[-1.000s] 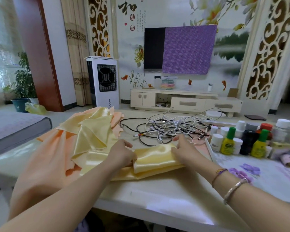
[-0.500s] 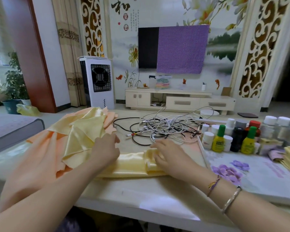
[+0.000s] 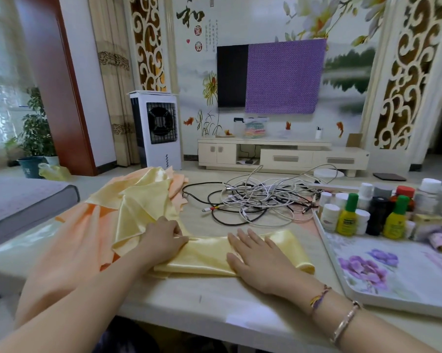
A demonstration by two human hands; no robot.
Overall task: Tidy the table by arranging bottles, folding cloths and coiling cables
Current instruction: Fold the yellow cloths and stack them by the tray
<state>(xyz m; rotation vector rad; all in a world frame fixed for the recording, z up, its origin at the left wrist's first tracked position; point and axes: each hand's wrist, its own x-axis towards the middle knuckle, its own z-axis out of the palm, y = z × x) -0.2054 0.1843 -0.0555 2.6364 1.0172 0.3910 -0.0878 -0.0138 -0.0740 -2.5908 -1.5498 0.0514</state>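
Head: hands (image 3: 259,261) flatten yellow cloth (image 3: 204,258).

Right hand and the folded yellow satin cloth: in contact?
Touching. The head view shows the right hand lying flat, fingers straight, on the folded yellow satin cloth, with no gap visible beneath the palm.

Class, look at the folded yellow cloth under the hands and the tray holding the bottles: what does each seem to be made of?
Folded yellow cloth: probably satin or a similar silky weave, glossy, with bright highlights along its soft folds.
Tray: looks like hard plastic or melamine, smooth white with a printed purple flower and a raised rounded rim; the exact material is unclear.
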